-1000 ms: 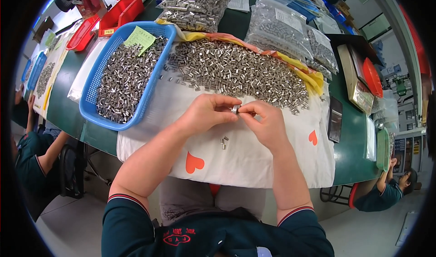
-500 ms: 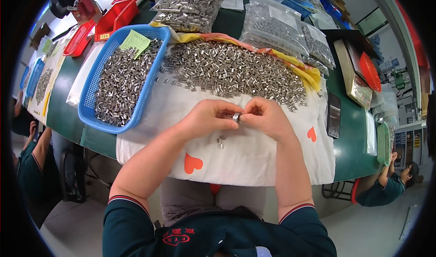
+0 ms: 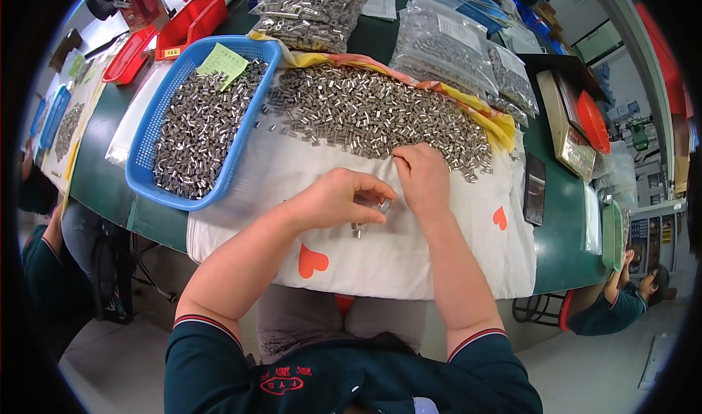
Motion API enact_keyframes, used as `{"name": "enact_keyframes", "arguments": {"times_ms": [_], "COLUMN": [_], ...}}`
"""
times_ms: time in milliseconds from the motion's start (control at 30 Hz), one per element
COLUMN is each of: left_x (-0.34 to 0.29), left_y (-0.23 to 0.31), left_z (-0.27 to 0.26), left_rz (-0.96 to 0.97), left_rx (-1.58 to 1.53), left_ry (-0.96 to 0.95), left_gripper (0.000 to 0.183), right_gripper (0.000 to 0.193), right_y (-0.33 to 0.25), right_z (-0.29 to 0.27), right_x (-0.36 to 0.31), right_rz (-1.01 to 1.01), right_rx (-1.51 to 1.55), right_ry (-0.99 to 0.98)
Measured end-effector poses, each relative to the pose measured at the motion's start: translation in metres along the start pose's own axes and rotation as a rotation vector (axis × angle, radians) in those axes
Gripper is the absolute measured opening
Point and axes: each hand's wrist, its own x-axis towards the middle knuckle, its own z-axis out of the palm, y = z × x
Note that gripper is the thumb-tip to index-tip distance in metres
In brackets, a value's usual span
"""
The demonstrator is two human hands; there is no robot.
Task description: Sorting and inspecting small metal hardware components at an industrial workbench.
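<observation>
Small silver metal sleeves lie in a broad pile (image 3: 373, 111) on a white cloth (image 3: 468, 260) with orange hearts. My left hand (image 3: 344, 198) is closed in a pinch around a round, shiny metal piece (image 3: 385, 206), held just above the cloth nearer to me than the pile. A few loose sleeves (image 3: 357, 231) lie under and beside that hand. At the pile's near edge is my right hand (image 3: 425, 176), its thumb and forefinger pressed together among the sleeves. What its fingertips hold, if anything, is hidden.
A blue perforated basket (image 3: 139, 147) of sleeves with a green note stands at left. Clear bags (image 3: 446, 48) of metal parts lie behind the yellow-orange cloth edge (image 3: 490, 118). A dark phone (image 3: 535, 187) lies at right. Co-workers sit at both sides.
My hands have moved apart. The left drew slightly down toward me with the round metal piece; the right let go of that piece and reached forward to the pile's near edge.
</observation>
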Motion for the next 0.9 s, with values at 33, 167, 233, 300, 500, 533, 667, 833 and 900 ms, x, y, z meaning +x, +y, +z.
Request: {"name": "enact_keyframes", "arguments": {"times_ms": [33, 167, 233, 300, 500, 533, 667, 833, 900], "left_x": [0.0, 0.002, 0.003, 0.004, 0.011, 0.011, 0.012, 0.011, 0.011], "left_y": [-0.002, -0.005, -0.007, -0.011, -0.018, -0.018, -0.02, -0.021, -0.021], "left_z": [0.0, -0.002, -0.003, -0.002, -0.006, -0.006, -0.006, -0.006, -0.006], "left_rz": [0.005, -0.008, -0.015, -0.023, 0.009, 0.009, 0.022, 0.005, 0.013], "left_rx": [-0.016, -0.081, -0.14, -0.2, -0.453, -0.493, -0.499, -0.453, -0.448], "left_ry": [-0.002, -0.009, 0.021, 0.046, 0.18, 0.201, 0.228, 0.212, 0.218], "left_gripper": [0.035, 0.035, 0.034, 0.034, 0.032, 0.032, 0.033, 0.036, 0.037], "right_gripper": [0.009, 0.004, 0.003, 0.004, 0.006, 0.006, 0.01, 0.008, 0.008], "right_y": [0.0, -0.001, -0.002, -0.004, -0.011, -0.012, -0.018, -0.022, -0.021], "right_z": [-0.001, -0.007, -0.011, -0.014, -0.03, -0.03, -0.031, -0.034, -0.031], "right_x": [0.0, -0.003, -0.003, -0.001, -0.004, -0.005, -0.006, -0.006, -0.007], "right_rz": [-0.002, 0.062, 0.103, 0.064, 0.282, 0.284, 0.204, 0.22, 0.189], "right_rx": [0.001, 0.022, 0.018, 0.006, 0.838, 0.837, 0.845, 0.766, 0.754], "right_ry": [0.0, -0.094, -0.141, -0.155, -0.26, -0.26, -0.299, -0.291, -0.255]}}
